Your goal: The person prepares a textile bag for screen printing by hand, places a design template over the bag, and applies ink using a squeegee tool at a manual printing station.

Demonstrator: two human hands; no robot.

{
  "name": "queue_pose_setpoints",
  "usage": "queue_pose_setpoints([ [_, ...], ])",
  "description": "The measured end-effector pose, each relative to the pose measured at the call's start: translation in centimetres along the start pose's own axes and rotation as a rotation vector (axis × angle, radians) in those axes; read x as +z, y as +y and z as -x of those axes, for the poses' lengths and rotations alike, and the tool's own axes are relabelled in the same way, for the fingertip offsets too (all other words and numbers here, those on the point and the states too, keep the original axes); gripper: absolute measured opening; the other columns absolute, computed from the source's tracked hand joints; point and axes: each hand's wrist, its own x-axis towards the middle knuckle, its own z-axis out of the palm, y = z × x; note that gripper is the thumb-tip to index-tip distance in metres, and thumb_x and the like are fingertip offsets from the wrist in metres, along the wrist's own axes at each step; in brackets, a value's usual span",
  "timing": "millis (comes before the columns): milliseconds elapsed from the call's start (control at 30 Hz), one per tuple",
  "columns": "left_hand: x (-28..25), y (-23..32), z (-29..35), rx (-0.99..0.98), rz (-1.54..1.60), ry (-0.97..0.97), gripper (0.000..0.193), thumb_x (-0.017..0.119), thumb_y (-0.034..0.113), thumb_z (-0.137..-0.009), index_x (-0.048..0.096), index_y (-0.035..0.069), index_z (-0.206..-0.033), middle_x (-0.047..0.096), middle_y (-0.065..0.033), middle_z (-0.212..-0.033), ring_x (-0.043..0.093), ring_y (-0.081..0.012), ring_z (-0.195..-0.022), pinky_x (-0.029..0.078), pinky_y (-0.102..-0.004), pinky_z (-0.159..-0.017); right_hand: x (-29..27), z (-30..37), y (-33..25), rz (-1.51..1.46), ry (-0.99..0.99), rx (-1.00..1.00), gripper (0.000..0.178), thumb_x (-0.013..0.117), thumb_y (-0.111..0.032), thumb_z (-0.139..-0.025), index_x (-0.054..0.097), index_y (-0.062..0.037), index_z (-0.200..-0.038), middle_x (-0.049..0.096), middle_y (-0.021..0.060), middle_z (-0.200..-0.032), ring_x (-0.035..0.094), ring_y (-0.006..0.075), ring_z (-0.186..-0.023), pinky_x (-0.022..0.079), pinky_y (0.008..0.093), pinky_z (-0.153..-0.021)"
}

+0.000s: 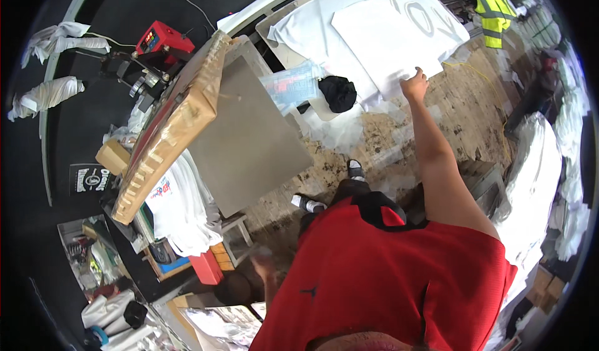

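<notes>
My right arm reaches out to the far right. My right hand [414, 85] is closed on the near corner of a white sheet [380, 45], its thumb and fingers at the edge. The sheet has straight edges and lies over a white T-shirt [306, 27] spread on a board. Dark outlined figures show on the white material [446, 36] at the sheet's far right. A bunched black cloth [337, 94] lies beside the sheet, next to a clear plastic bag [290, 86]. Low at my left side, my left hand [263, 265] is smeared by motion, and its fingers cannot be made out.
A flat grey platen [249, 139] stands left of centre. Beside it rises a heat press head wrapped in brown tape [171, 133], with a red control box [163, 39]. White shirts [181, 207] are stacked below. Wrapped white bundles [530, 176] line the right side.
</notes>
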Motion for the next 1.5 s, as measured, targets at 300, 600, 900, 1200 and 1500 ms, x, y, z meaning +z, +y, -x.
queue_pose_setpoints([
  [300, 7.2, 5.0, 7.0, -0.606, 0.164, -0.646, 0.038, 0.062, 0.026, -0.096, 0.058, 0.006, -0.128, 0.062, -0.0046, -0.106, 0.061, -0.0176, -0.092, 0.050, -0.0347, -0.071, 3.5, -5.0, 2.2, 0.075, -0.381, 0.158, 0.066, 0.071, -0.032, -0.080, 0.050, 0.0003, -0.133, 0.067, 0.0248, -0.118, 0.062, 0.0390, -0.113, 0.049, 0.0441, -0.100],
  [600, 6.8, 24.1, 1.7, -0.310, 0.035, -1.042, 0.039, 0.057, 0.038, -0.099, 0.059, 0.015, -0.131, 0.061, 0.0000, -0.110, 0.059, -0.0100, -0.091, 0.050, -0.0316, -0.076, -7.3, -5.0, 0.0, -1.194, -0.413, 0.387, 0.017, 0.065, -0.021, -0.088, 0.066, -0.0044, -0.089, 0.065, 0.0056, -0.079, 0.057, 0.0178, -0.069, 0.043, 0.0314, -0.062],
  [900, 17.8, 61.4, 9.3, -0.263, 1.006, -1.759, 0.092, 0.029, 0.074, -0.095, 0.045, -0.004, -0.142, 0.050, -0.0209, -0.144, 0.055, -0.0339, -0.126, 0.042, -0.0516, -0.107, -23.4, 13.4, 0.0, -1.291, -0.981, -0.292, 0.021, 0.079, -0.011, -0.066, 0.069, -0.0017, -0.081, 0.066, 0.0048, -0.079, 0.059, 0.0148, -0.074, 0.046, 0.0297, -0.067],
  [1200, 18.9, 62.0, 9.1, 0.560, 0.615, -1.322, 0.033, 0.058, 0.011, -0.099, 0.058, -0.009, -0.125, 0.067, -0.0127, -0.117, 0.064, -0.0197, -0.102, 0.051, -0.0335, -0.091, -17.5, 26.9, 8.5, -1.102, -1.486, -0.023, 0.050, 0.079, 0.004, -0.069, 0.068, -0.0043, -0.117, 0.069, 0.0033, -0.114, 0.061, 0.0155, -0.106, 0.050, 0.0300, -0.089],
  [1500, 2.1, 45.3, -5.9, 0.408, 0.762, -0.985, 0.041, 0.066, 0.021, -0.097, 0.057, -0.006, -0.128, 0.066, -0.0115, -0.121, 0.062, -0.0193, -0.107, 0.049, -0.0334, -0.094, -12.5, 33.0, 2.7, -1.047, -0.958, 0.388, 0.060, 0.060, -0.046, -0.098, 0.051, -0.0059, -0.141, 0.062, 0.0081, -0.127, 0.061, 0.0188, -0.105, 0.050, 0.0321, -0.086],
])
